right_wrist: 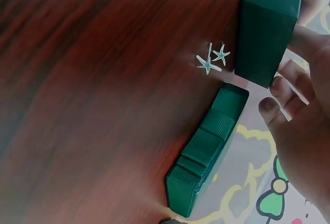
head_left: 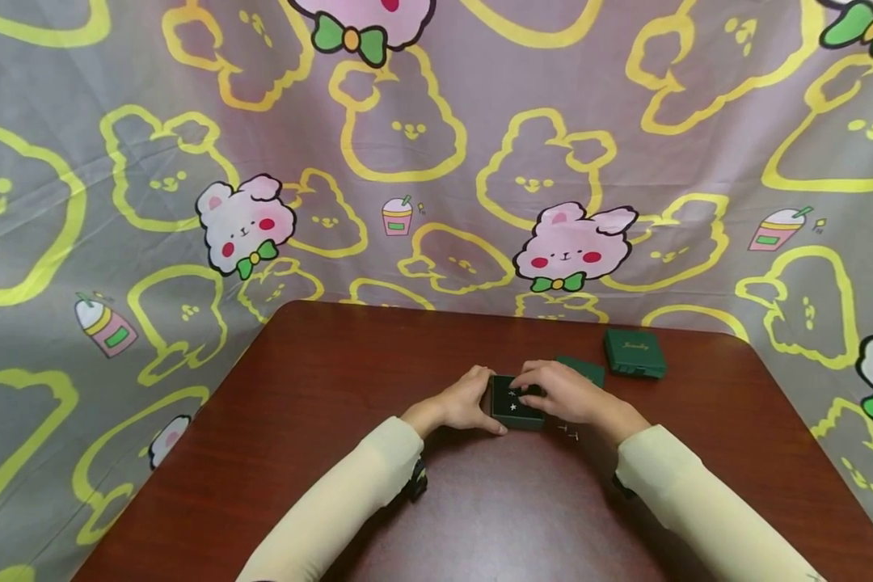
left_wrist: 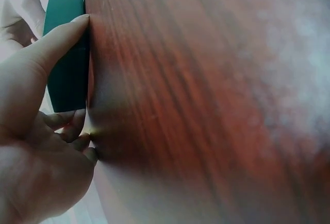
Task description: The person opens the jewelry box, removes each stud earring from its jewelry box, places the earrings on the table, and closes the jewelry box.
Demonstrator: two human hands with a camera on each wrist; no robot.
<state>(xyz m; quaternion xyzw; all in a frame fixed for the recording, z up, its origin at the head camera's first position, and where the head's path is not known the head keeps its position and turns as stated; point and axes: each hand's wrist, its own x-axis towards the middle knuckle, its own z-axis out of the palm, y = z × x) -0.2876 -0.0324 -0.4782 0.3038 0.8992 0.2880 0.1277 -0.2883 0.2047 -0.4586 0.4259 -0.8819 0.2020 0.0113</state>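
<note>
A small green jewelry box with a black insert sits on the table, and two star-shaped earrings show on the insert. My left hand grips the box from its left, thumb along the near side. Over the box's right part is my right hand, its thumb and forefinger tips down by the farther earring. Whether they pinch it is too small to tell. Beside the box's right side, two starfish earrings with posts lie on the table.
A flat green piece lies partly hidden behind my right hand. Farther back on the right stands a closed green box with gold lettering. The reddish-brown table meets a patterned cloth at its back and sides.
</note>
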